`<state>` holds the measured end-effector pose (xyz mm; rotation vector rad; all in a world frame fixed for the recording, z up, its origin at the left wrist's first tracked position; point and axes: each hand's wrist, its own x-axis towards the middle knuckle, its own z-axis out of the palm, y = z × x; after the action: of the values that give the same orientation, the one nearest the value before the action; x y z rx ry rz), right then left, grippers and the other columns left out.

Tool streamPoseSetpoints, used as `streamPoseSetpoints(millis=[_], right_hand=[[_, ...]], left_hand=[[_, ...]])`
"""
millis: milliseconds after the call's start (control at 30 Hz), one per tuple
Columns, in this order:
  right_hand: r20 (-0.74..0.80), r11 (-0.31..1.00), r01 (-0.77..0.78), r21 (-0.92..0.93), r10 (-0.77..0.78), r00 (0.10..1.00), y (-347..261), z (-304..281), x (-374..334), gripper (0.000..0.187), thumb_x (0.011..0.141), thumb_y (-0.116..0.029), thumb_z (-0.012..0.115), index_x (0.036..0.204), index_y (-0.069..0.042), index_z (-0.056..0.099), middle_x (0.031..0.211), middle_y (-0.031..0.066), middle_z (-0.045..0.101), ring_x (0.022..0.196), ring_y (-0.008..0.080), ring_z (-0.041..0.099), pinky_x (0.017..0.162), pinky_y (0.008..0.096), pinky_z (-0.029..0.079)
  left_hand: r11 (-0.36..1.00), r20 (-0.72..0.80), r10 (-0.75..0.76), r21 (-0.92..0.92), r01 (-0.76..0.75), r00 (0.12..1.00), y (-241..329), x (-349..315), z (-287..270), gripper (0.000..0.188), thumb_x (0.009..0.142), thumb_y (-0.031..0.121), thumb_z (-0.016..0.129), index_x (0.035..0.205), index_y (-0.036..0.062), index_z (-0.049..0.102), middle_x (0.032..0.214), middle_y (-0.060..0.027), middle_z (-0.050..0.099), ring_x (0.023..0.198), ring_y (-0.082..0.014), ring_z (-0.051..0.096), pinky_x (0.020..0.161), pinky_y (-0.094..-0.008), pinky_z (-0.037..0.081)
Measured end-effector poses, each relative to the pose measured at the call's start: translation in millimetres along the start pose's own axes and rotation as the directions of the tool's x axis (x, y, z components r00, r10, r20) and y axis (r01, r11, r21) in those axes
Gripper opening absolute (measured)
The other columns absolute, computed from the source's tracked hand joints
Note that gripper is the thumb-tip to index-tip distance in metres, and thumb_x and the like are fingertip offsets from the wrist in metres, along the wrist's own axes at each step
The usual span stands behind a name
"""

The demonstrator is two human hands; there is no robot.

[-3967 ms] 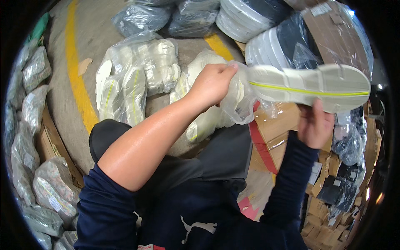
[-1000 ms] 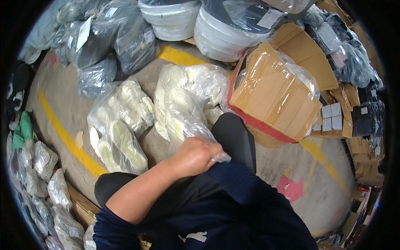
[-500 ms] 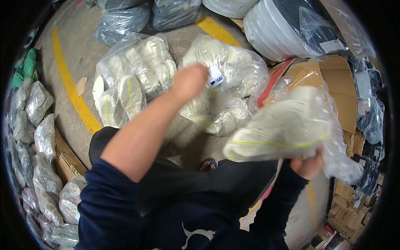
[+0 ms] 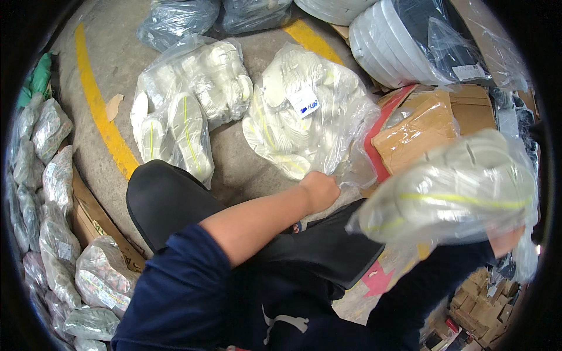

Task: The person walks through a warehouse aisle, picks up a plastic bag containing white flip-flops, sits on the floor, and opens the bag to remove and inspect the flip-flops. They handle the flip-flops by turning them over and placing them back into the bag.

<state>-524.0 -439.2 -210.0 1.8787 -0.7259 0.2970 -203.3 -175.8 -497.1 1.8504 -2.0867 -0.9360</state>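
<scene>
Two clear bags of white shoe soles lie on the concrete floor [image 4: 246, 164], one bag [image 4: 187, 111] left, the tagged bag [image 4: 304, 117] centre. The right hand [image 4: 506, 240] holds up a plastic-wrapped sole with a yellow stripe [image 4: 451, 193] (fingers mostly hidden). The left hand [image 4: 319, 190] is closed, gripping the tagged bag's lower edge.
</scene>
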Motion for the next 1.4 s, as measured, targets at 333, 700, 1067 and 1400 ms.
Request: streamPoseSetpoints(millis=[333,700,1067,1400], right_hand=[[0.134,0.597,-0.371,0.711,0.403,0.905,-287,-18,-14,0.041,0.093,-0.021,0.055,0.127,0.002,0.053,0.132,0.0171,0.054,0.112,0.0244,0.058,0.092,0.0366,0.049],[0.465,0.548,-0.446,0.708,0.113,0.878,-334,-102,-75,0.036,0.086,-0.004,0.059,0.121,-0.001,0.055,0.122,0.0170,0.058,0.110,0.0344,0.057,0.091,0.0438,0.047],[0.616,0.770,-0.436,0.466,0.070,0.784,-332,-76,-121,0.029,0.097,-0.015,0.051,0.121,0.001,0.054,0.128,0.0114,0.056,0.115,0.0241,0.055,0.094,0.0364,0.047],[0.902,-0.202,-0.882,0.426,0.028,0.430,-360,-42,-108,0.030,0.085,-0.003,0.058,0.115,0.001,0.060,0.117,0.0186,0.062,0.110,0.0366,0.058,0.095,0.0420,0.045]], left_hand=[[0.996,-0.371,-0.026,-0.092,-0.009,0.928,7,-57,-38,0.012,0.075,0.010,0.058,0.076,0.0033,0.068,0.089,-0.0154,0.058,0.080,-0.0299,0.065,0.072,-0.0412,0.053],[0.916,-0.571,-0.293,-0.399,0.053,0.767,-2,-37,-43,0.011,0.078,0.006,0.060,0.090,0.0063,0.057,0.089,-0.0149,0.055,0.078,-0.0355,0.061,0.068,-0.0446,0.051],[0.560,-0.107,-0.700,-0.696,0.449,0.706,-59,61,52,0.035,0.085,0.016,0.061,0.114,-0.0030,0.058,0.101,-0.0277,0.065,0.093,-0.0417,0.063,0.086,-0.0459,0.051],[0.213,-0.169,-0.772,-0.977,-0.001,0.612,-40,49,48,0.021,0.087,0.015,0.058,0.101,-0.0017,0.058,0.087,-0.0252,0.064,0.079,-0.0353,0.064,0.073,-0.0434,0.048]])
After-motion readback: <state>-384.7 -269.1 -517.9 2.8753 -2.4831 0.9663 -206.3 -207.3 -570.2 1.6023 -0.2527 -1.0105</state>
